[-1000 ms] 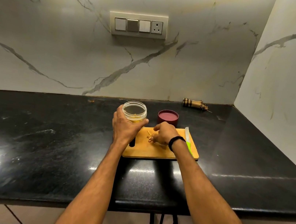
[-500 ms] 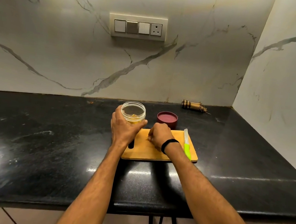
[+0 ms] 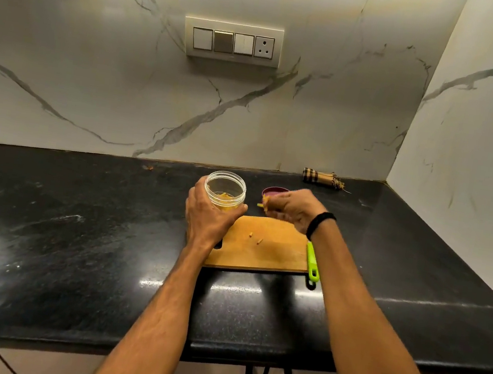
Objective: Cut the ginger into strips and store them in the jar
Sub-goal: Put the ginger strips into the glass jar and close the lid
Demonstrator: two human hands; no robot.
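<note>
My left hand (image 3: pixel 207 216) grips a clear plastic jar (image 3: pixel 224 190) at the back left corner of the wooden cutting board (image 3: pixel 264 249); some yellow ginger strips lie inside the jar. Raised above the board's far edge, my right hand (image 3: pixel 290 209) pinches a small bunch of ginger strips (image 3: pixel 263 204), a short way to the right of the jar's mouth. Two small ginger bits (image 3: pixel 255 237) lie on the board. A knife with a green handle (image 3: pixel 312 262) rests along the board's right edge, partly hidden by my right wrist.
A maroon jar lid (image 3: pixel 272 190) sits behind the board, partly hidden by my right hand. A rolled checked cloth (image 3: pixel 323 178) lies against the back wall. The black counter (image 3: pixel 71 240) meets a marble wall at the right, with a switch panel (image 3: pixel 232 42) above.
My right hand gathered ginger strips off the board and lifted them up and back toward the jar. The left hand kept holding the jar.
</note>
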